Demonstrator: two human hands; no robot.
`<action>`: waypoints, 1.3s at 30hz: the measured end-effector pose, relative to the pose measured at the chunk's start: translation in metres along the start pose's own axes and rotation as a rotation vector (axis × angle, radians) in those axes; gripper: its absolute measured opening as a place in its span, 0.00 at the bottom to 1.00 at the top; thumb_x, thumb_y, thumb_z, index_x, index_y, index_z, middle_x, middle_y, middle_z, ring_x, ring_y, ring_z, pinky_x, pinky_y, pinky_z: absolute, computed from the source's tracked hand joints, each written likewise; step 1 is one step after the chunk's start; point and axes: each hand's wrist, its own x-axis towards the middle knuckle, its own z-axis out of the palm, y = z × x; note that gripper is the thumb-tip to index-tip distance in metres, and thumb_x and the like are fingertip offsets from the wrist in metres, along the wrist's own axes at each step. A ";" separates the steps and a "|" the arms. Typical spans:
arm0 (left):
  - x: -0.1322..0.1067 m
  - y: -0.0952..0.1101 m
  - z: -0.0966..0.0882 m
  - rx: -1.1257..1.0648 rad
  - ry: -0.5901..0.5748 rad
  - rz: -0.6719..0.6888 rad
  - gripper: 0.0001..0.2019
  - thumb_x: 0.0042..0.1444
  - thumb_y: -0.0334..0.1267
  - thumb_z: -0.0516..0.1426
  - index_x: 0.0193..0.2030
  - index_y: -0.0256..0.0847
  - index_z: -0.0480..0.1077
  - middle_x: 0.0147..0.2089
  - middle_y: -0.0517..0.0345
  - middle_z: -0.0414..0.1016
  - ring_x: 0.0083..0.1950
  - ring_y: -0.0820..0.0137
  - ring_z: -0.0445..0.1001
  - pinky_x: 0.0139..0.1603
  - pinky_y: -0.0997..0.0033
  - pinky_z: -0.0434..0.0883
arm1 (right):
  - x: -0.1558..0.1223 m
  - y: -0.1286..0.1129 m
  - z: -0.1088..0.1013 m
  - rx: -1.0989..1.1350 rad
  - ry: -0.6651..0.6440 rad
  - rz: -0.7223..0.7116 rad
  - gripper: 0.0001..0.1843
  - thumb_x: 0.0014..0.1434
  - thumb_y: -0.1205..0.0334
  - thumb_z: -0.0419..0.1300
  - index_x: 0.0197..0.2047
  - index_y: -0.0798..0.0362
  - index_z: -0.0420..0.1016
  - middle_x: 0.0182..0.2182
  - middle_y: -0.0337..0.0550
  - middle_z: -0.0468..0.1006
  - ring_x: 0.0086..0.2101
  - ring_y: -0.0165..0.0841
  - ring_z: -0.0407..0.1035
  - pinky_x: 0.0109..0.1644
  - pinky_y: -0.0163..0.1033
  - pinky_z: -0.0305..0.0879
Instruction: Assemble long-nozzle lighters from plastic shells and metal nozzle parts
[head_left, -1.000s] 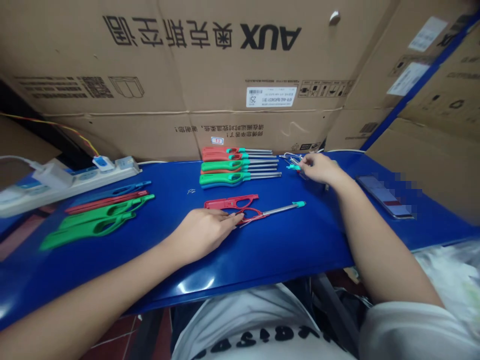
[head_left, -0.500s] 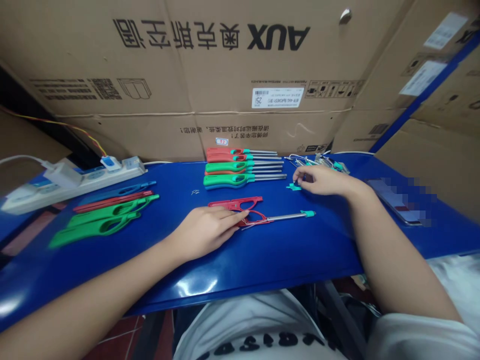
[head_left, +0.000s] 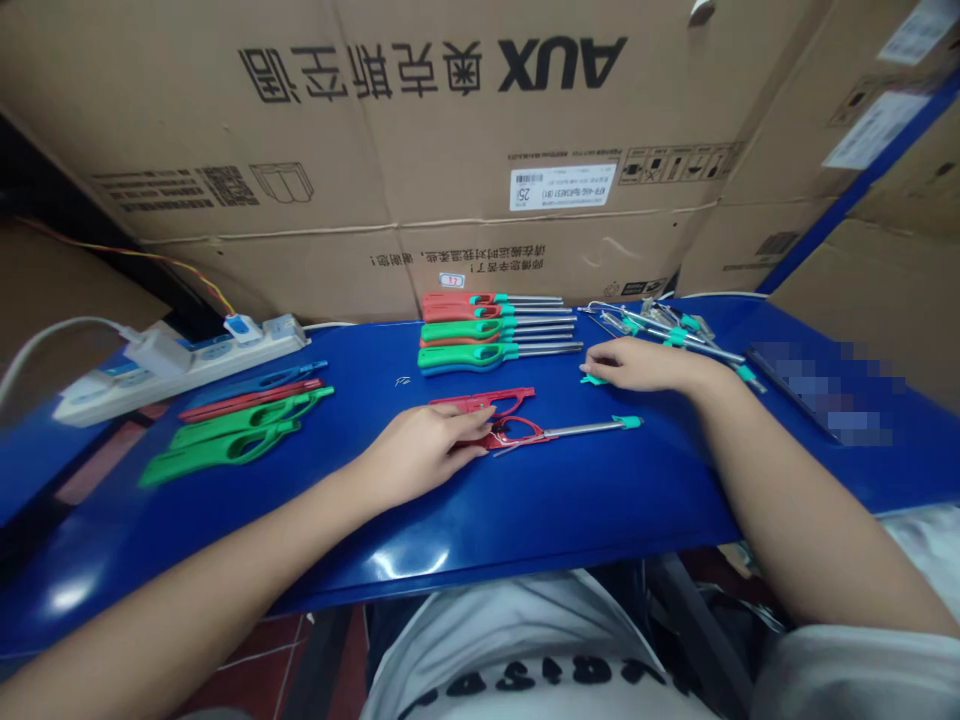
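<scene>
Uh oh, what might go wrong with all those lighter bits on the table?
The tiny teal piece beside the right hand might get bumped and lost. The loose metal rods lie close to that hand's arm, so they could get knocked toward the phone. The red lighter under the left hand seems to be in parts, so it might slip apart.
</scene>
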 end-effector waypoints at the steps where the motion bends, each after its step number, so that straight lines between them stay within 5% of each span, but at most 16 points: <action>1: 0.000 0.000 0.000 -0.007 -0.004 -0.014 0.22 0.64 0.39 0.60 0.64 0.38 0.70 0.55 0.49 0.81 0.54 0.60 0.81 0.53 0.63 0.79 | 0.000 -0.001 0.000 0.001 0.006 0.009 0.18 0.66 0.46 0.52 0.32 0.49 0.71 0.28 0.40 0.76 0.29 0.34 0.68 0.34 0.37 0.60; 7: 0.001 0.003 -0.005 -0.004 -0.023 -0.053 0.23 0.63 0.39 0.61 0.64 0.40 0.70 0.55 0.51 0.81 0.55 0.61 0.80 0.51 0.64 0.79 | -0.005 -0.006 -0.004 0.006 0.078 0.067 0.20 0.62 0.41 0.57 0.34 0.51 0.72 0.30 0.43 0.78 0.29 0.35 0.69 0.33 0.38 0.61; 13: -0.002 0.002 -0.006 0.052 -0.001 0.087 0.23 0.65 0.37 0.58 0.66 0.45 0.68 0.58 0.53 0.79 0.55 0.61 0.80 0.54 0.62 0.77 | -0.015 -0.009 -0.009 -0.010 -0.053 0.038 0.20 0.57 0.42 0.61 0.29 0.50 0.70 0.26 0.40 0.76 0.27 0.33 0.67 0.30 0.37 0.58; 17: -0.002 0.004 -0.004 0.047 0.020 0.135 0.22 0.65 0.39 0.58 0.65 0.44 0.69 0.63 0.50 0.75 0.63 0.60 0.74 0.62 0.58 0.72 | -0.013 -0.018 -0.005 -0.067 0.024 -0.077 0.20 0.63 0.44 0.56 0.28 0.50 0.71 0.25 0.40 0.75 0.26 0.33 0.65 0.31 0.38 0.58; 24: 0.000 0.000 0.001 0.005 0.006 0.104 0.22 0.65 0.41 0.59 0.64 0.42 0.69 0.60 0.47 0.77 0.59 0.59 0.76 0.59 0.58 0.73 | -0.017 -0.060 0.011 0.056 0.094 -0.451 0.12 0.65 0.53 0.58 0.36 0.52 0.76 0.35 0.45 0.80 0.34 0.34 0.71 0.39 0.38 0.64; 31: 0.001 0.000 0.004 -0.185 0.009 0.054 0.19 0.61 0.36 0.62 0.59 0.39 0.73 0.55 0.48 0.79 0.56 0.60 0.77 0.59 0.60 0.73 | -0.020 -0.080 0.023 0.054 -0.008 -0.534 0.07 0.65 0.63 0.58 0.40 0.52 0.79 0.38 0.44 0.80 0.36 0.33 0.73 0.41 0.37 0.64; 39: 0.001 0.007 0.005 -0.274 0.036 -0.015 0.15 0.59 0.33 0.64 0.53 0.39 0.76 0.51 0.51 0.81 0.52 0.62 0.78 0.55 0.63 0.75 | -0.016 -0.081 0.031 0.120 -0.004 -0.578 0.08 0.67 0.63 0.58 0.39 0.52 0.79 0.39 0.45 0.80 0.38 0.34 0.73 0.42 0.37 0.66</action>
